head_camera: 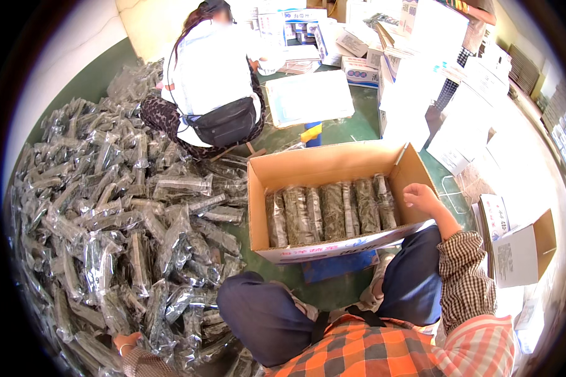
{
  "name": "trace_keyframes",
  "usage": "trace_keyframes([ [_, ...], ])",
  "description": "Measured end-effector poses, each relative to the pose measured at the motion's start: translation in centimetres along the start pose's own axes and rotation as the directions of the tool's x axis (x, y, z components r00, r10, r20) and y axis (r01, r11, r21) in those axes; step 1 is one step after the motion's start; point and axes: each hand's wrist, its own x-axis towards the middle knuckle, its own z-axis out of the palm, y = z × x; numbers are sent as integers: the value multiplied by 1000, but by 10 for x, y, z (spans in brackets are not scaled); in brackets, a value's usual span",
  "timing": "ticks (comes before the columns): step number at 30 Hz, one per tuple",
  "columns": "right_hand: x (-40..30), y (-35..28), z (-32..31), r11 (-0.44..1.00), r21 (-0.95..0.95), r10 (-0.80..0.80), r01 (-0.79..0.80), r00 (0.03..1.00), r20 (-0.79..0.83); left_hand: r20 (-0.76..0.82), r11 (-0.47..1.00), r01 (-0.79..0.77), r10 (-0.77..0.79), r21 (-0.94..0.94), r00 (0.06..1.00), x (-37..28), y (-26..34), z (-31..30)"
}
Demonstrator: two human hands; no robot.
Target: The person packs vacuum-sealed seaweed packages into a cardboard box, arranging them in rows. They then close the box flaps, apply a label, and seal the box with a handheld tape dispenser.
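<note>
Before me stands an open cardboard carton (pixel 328 158) with printing on its near side. Inside it, a row of clear plastic packets (pixel 333 212) of dark, dried seaweed-like material stands side by side. My right hand (pixel 423 199) is above the carton's right edge, its fingers loosely curled, and nothing shows in it. Low on the left, my left hand (pixel 127 340) reaches into a large heap of similar packets (pixel 108 198). It is at the lower end of one wrapped packet (pixel 114 313); its fingers are partly hidden, so its grip is unclear.
Under the carton is a blue support (pixel 342 266). Beyond it, a co-worker (pixel 214 80) sits beside the heap, near a flat white carton (pixel 309 98). Stacked cartons (pixel 410 89) fill the back right, where another person (pixel 476 23) stands. More cardboard (pixel 516 257) lies to my right.
</note>
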Motion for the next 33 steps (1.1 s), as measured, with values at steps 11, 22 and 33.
trace_keyframes([
  [11,-1,5,-4,1000,-3,-6,6,1000,27,-254,997,62,-74,-54,964,-45,16,-6],
  [22,-10,6,-16,994,-86,-72,67,995,-62,-314,982,186,-181,-12,932,-43,45,33],
  [33,-63,144,-73,756,642,360,127,739,-570,-525,115,-889,771,-444,361,-254,258,-58],
])
